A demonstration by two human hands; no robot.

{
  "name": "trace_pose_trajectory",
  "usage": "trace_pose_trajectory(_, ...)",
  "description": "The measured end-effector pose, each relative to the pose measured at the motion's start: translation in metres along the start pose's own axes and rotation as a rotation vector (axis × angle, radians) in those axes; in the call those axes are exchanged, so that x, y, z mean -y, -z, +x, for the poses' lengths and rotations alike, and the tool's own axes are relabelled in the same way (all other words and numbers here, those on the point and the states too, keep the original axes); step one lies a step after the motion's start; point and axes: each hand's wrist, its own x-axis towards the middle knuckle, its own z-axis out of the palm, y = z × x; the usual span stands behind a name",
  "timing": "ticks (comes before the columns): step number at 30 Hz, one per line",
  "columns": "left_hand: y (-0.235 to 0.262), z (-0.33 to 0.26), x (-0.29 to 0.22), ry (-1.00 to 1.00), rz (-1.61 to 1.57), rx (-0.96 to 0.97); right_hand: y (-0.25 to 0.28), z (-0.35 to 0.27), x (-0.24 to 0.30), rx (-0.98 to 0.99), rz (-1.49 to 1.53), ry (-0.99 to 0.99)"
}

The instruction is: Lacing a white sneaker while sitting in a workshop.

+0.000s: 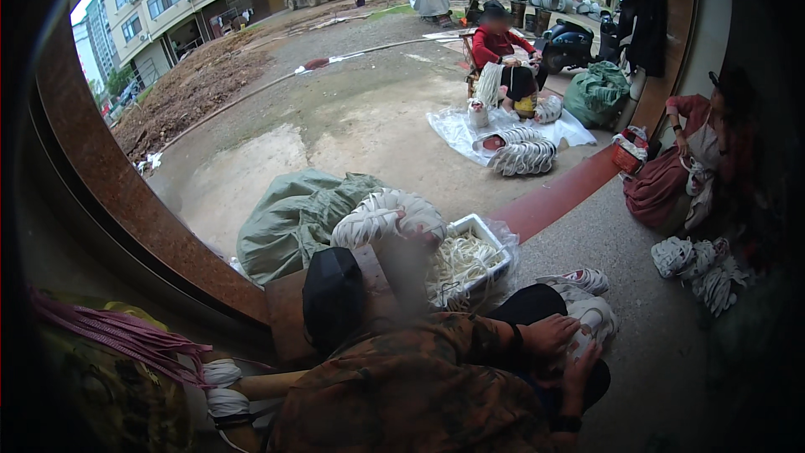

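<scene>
Both hands meet at the lower right, over dark-clad knees. My left hand (549, 335), with a black band at the wrist, curls over the near edge of a white bundle (594, 316). My right hand (579, 376), also banded at the wrist, has its fingers bent against the same bundle. It looks like wound cord or strap with a small brownish patch, but its exact kind is too blurred to tell. Just beyond lies a white and reddish laced thing (583, 280). A white foam box (503, 262) of loose pale cord stands to the left of the hands.
Coiled white straps (390, 216) lean by a green sack (289, 218). A black rounded object (334, 294) is at a wooden board. Pink cords (126, 335) hang left. A seated person in red (495, 46) and another at right (700, 138) handle white cord; more bundles (700, 264) lie on the floor.
</scene>
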Motion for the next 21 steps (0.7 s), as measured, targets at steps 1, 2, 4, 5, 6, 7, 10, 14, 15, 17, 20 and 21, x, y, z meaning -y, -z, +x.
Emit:
trace_pose_trajectory(1, -0.001, -0.001, 0.0, 0.019, -0.017, 0.007, 0.0, 0.001, -0.001, 0.024, -0.029, 0.011)
trace_pose_trajectory(2, -0.002, -0.002, 0.001, 0.038, -0.033, 0.015, -0.001, 0.002, -0.003, 0.025, -0.03, 0.012)
trace_pose_trajectory(4, -0.004, -0.004, 0.003, -0.064, 0.127, -0.139, -0.004, 0.002, -0.009, 0.007, -0.02, -0.03)
trace_pose_trajectory(5, -0.005, -0.005, 0.004, -0.064, 0.126, -0.14, -0.005, 0.003, -0.012, 0.008, -0.021, -0.029)
trace_pose_trajectory(6, -0.006, -0.005, 0.005, -0.067, 0.132, -0.141, -0.007, 0.003, -0.015, -0.002, -0.02, -0.013)
trace_pose_trajectory(7, -0.007, -0.006, 0.006, -0.071, 0.139, -0.142, -0.008, 0.003, -0.018, -0.014, -0.019, 0.003)
trace_pose_trajectory(10, -0.007, -0.004, 0.006, -0.064, 0.143, -0.132, -0.009, 0.003, -0.026, 0.006, 0.007, 0.026)
trace_pose_trajectory(14, -0.002, -0.001, 0.003, -0.001, -0.022, -0.019, -0.01, 0.003, -0.031, 0.007, -0.047, 0.037)
trace_pose_trajectory(15, -0.001, -0.001, 0.002, -0.002, -0.038, -0.02, -0.01, 0.003, -0.03, 0.003, -0.047, 0.019)
trace_pose_trajectory(17, 0.002, -0.001, 0.001, -0.006, -0.055, -0.022, -0.01, 0.003, -0.027, -0.005, -0.051, 0.002)
trace_pose_trajectory(20, 0.009, -0.001, 0.007, -0.01, -0.152, 0.034, -0.007, 0.003, -0.019, 0.005, -0.018, -0.012)
trace_pose_trajectory(21, 0.015, 0.0, 0.013, 0.097, -0.265, 0.058, -0.005, 0.003, -0.017, 0.021, 0.018, -0.06)
